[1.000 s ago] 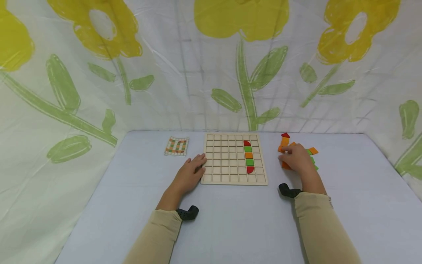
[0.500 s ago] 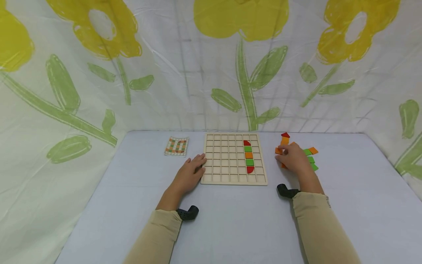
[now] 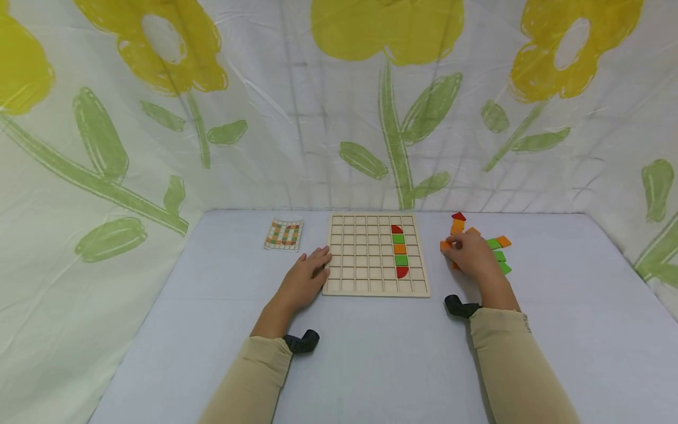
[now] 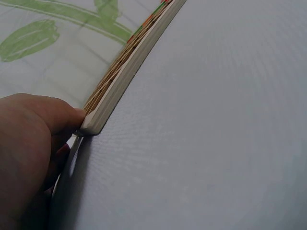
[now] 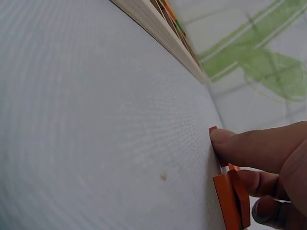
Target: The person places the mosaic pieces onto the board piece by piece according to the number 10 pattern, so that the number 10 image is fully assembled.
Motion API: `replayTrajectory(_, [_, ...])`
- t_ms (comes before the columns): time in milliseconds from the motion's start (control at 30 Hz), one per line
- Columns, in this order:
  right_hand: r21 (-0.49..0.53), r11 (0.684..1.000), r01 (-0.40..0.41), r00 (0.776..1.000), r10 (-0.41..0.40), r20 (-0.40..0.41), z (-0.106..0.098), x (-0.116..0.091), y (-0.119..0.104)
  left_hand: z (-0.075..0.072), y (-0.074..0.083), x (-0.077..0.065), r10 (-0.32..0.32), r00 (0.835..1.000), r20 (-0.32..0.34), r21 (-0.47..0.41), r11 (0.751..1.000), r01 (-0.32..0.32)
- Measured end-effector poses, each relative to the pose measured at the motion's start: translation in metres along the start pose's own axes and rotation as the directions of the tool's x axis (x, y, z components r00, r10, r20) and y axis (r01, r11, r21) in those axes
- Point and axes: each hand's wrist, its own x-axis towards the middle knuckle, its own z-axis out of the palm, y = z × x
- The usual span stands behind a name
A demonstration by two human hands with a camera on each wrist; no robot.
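Observation:
A wooden grid board (image 3: 361,266) lies on the table; one column near its right side holds red, green and orange tiles. My left hand (image 3: 303,281) rests at the board's left edge, its fingers loosely extended; in the left wrist view the thumb (image 4: 67,115) touches the board's corner. At the right, my right hand (image 3: 473,254) pinches an orange tile (image 3: 445,246) between thumb and fingers, low over the table. Around it lie loose tiles, among them a red triangular tile (image 3: 458,217) and a green tile (image 3: 500,256). The hand hides part of this pile.
Left of the board lies a small pattern card (image 3: 284,235) with a coloured grid. The pale table (image 3: 371,353) meets a hanging cloth (image 3: 254,159) with printed flowers at its back edge. Other orange tiles (image 5: 228,201) stand close under the right fingers.
My right hand has shifted slightly left, drawing the orange tile out from the pile's left side toward the board. The left hand and the board have stayed put.

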Motion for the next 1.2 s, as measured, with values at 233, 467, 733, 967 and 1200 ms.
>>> replayTrajectory(233, [0.015,1.0,-0.003,1.0,0.003,-0.007,-0.001,-0.002,-0.003,-0.001,0.001,0.0,-0.003,1.0,0.005,-0.004,1.0,0.003])
replayTrajectory(467, [0.087,0.996,0.022,0.999,-0.025,0.033,0.001,-0.003,-0.029,-0.001,0.001,-0.001,-0.006,1.0,0.005,-0.006,1.0,0.006])
replayTrajectory(733, [0.095,0.967,0.236,0.953,-0.249,0.17,0.024,-0.009,-0.077,-0.002,0.001,0.0,-0.004,1.0,0.008,-0.006,1.0,0.004])
replayTrajectory(967, [0.08,0.947,0.312,0.921,-0.323,0.22,0.038,-0.015,-0.09,-0.003,0.003,-0.001,0.007,1.0,0.008,-0.007,1.0,-0.007])
replayTrajectory(1200, [0.084,0.952,0.294,0.927,-0.306,0.219,0.036,-0.018,-0.092,-0.002,0.003,-0.001,0.008,1.0,0.0,-0.003,1.0,-0.008])
